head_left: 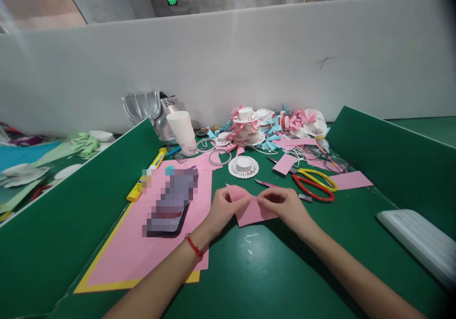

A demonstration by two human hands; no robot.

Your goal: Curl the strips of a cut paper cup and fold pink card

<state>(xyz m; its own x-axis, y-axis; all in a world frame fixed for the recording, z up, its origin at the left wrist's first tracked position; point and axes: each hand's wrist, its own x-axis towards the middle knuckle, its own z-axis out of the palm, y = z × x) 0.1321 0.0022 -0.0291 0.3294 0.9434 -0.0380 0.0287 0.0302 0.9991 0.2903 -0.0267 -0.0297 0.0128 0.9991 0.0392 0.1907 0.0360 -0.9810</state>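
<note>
A small sheet of pink paper (251, 213) is held between both hands above the green table. My left hand (225, 208) pinches its left side, thumb in front; a red cord bracelet (194, 246) circles that wrist. On the paper's right side, my right hand (285, 206) pinches the upper edge between thumb and fingers. The paper looks slightly bent between the two grips. Just beyond lies a white paper piece with a fringed rim and raised round centre (243, 167). A craft knife (265, 183) rests behind my right hand, partly hidden by it.
Scissors with red and yellow handles (313, 185) lie right. At left, a phone (174, 205) sits on large pink sheets (124, 257) beside a yellow glue tube (135, 191). Stacked paper cups (181, 129) and a pile of paper flowers (249, 126) stand behind. Green dividers (399, 152) flank the table.
</note>
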